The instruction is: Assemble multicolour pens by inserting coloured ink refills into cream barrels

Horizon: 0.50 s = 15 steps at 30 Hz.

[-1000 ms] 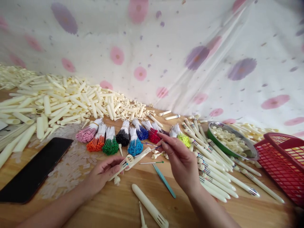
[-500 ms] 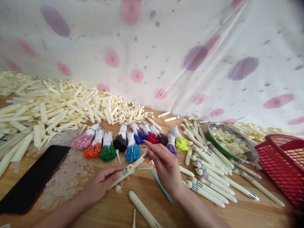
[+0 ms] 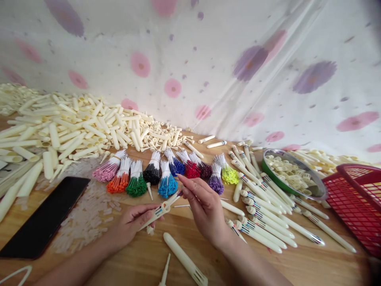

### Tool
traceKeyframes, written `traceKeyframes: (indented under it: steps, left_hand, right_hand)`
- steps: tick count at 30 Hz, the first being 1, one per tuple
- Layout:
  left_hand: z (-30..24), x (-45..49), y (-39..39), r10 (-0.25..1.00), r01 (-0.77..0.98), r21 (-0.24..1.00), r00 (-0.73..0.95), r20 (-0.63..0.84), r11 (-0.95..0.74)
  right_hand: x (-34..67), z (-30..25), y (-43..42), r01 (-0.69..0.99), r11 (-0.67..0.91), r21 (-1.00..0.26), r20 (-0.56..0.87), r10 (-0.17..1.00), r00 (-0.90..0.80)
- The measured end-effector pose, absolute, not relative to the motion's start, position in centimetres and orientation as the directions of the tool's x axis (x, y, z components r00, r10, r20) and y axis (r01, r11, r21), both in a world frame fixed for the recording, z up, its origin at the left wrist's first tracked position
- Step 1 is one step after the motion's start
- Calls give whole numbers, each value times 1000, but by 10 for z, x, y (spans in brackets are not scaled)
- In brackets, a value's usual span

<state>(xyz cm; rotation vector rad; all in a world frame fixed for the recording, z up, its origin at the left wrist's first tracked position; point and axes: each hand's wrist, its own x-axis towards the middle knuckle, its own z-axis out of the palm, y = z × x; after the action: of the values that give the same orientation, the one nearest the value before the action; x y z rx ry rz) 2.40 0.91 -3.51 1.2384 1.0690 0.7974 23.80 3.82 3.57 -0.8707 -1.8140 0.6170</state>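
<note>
My left hand (image 3: 131, 224) is closed round a cream pen core (image 3: 160, 209) that points up and to the right. My right hand (image 3: 202, 208) pinches a thin purple-tipped refill (image 3: 179, 194) at the core's upper end. Just behind the hands stand bundles of coloured refills (image 3: 166, 174): pink, orange, green, black, blue, red, purple and yellow-green. A cream pen barrel (image 3: 184, 259) lies on the wooden table (image 3: 143, 258) in front of my hands, with a teal refill partly hidden beneath my right hand.
A big heap of cream barrels (image 3: 68, 127) fills the left back. Rows of assembled pens (image 3: 264, 214) lie to the right, beside a green bowl (image 3: 293, 174) of small cream parts and a red basket (image 3: 357, 202). A black phone (image 3: 44, 216) lies at left.
My right hand has drawn back from the refill bundles towards the core in my left hand, bringing a refill to its upper end. The view shifted slightly.
</note>
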Motion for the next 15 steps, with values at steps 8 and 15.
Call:
traceKeyframes:
  steps: [8,15]
  left_hand:
    - [-39,24,10,919,-11,972,326,-220,236]
    - [-37,25,10,923,-25,971,319,-217,238]
  right_hand:
    - [236,36,37,302,600,-741,541,799,-262]
    - [233,33,36,269,576,-772,529,817,-231]
